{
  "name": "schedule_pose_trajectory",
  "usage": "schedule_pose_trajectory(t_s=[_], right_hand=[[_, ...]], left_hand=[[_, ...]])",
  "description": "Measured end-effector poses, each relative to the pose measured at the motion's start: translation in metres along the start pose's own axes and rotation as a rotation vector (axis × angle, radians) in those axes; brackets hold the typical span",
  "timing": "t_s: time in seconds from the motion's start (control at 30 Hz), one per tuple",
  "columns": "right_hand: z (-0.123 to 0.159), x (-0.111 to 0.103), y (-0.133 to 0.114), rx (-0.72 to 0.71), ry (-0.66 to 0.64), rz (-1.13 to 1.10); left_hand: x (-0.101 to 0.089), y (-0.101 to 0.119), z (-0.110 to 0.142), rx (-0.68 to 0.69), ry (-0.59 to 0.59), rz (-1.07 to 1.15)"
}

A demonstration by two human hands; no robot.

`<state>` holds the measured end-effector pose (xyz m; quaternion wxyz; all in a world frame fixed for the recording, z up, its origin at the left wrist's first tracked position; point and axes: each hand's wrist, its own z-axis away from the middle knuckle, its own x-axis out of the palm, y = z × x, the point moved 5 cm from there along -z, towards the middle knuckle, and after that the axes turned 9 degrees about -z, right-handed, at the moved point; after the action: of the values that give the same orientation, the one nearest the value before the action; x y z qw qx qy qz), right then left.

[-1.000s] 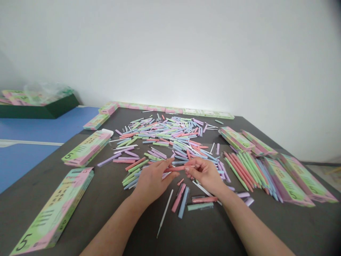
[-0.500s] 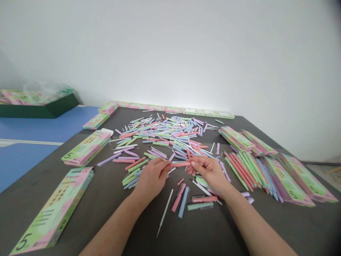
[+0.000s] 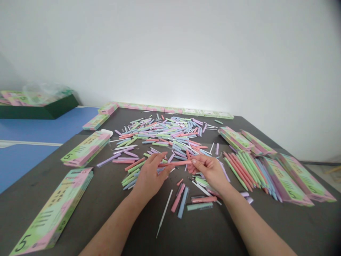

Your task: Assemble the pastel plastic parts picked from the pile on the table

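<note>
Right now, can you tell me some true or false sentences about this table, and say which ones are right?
The right hand holds a coral pen: true.
The left hand grips a box: false, it is over scattered pens, with no box in it.
A box with a big 5 lies on the dark table: true.
The pens in the middle lie in neat rows: false, they form a jumbled heap.

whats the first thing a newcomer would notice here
A big heap of slim pastel pens fills the middle of the dark table. In front of it, the left hand and right hand meet at a coral-pink pen. Pastel green-and-pink cardboard boxes lie along the sides.
</note>
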<state>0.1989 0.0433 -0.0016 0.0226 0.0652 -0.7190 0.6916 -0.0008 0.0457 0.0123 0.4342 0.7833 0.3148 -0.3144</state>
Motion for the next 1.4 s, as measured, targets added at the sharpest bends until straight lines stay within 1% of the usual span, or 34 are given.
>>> schedule_pose_trajectory(t_s=[0.07,0.17,0.23,0.4,0.57,0.67,0.73,0.8,0.9,0.97,1.07,1.17,1.23,1.4], right_hand=[[0.000,-0.001,-0.002,-0.004,0.008,0.010],[-0.001,-0.002,-0.004,0.001,0.016,0.021],[-0.001,-0.002,-0.005,0.013,0.020,0.024],[-0.001,-0.003,-0.003,0.055,0.006,-0.015],[-0.001,-0.003,0.003,0.094,0.004,-0.141],[-0.001,-0.004,0.004,0.107,0.019,-0.176],[-0.001,-0.004,0.002,0.094,0.019,-0.132],[-0.001,-0.003,0.000,0.063,0.009,-0.054],[0.001,0.000,-0.002,0.008,-0.028,0.037],[0.002,0.003,0.000,-0.014,-0.055,0.067],[0.003,0.006,0.002,-0.009,-0.072,0.091],[0.002,0.007,0.003,0.002,-0.075,0.080],[0.002,0.007,0.003,0.008,-0.079,0.071],[0.002,0.006,0.006,0.025,-0.067,0.043]], left_hand=[[0.003,-0.003,-0.001,-0.042,-0.048,0.001],[0.009,-0.004,-0.001,-0.043,-0.161,0.007],[0.009,-0.002,-0.002,-0.031,-0.180,0.022],[0.004,0.000,-0.001,0.016,-0.094,0.072],[-0.001,0.003,0.003,0.109,0.009,0.066],[-0.002,0.005,0.003,0.120,0.038,0.063],[-0.001,0.005,0.002,0.102,-0.003,0.068],[0.002,0.006,0.002,0.063,-0.100,0.053],[0.007,0.006,0.002,-0.012,-0.241,-0.031],[0.009,0.005,0.003,-0.036,-0.298,-0.066],[0.013,0.005,0.004,-0.046,-0.360,-0.044],[0.016,0.003,0.004,-0.061,-0.398,0.020],[0.017,0.003,0.004,-0.063,-0.398,0.042],[0.016,0.004,0.003,-0.007,-0.296,0.012]])
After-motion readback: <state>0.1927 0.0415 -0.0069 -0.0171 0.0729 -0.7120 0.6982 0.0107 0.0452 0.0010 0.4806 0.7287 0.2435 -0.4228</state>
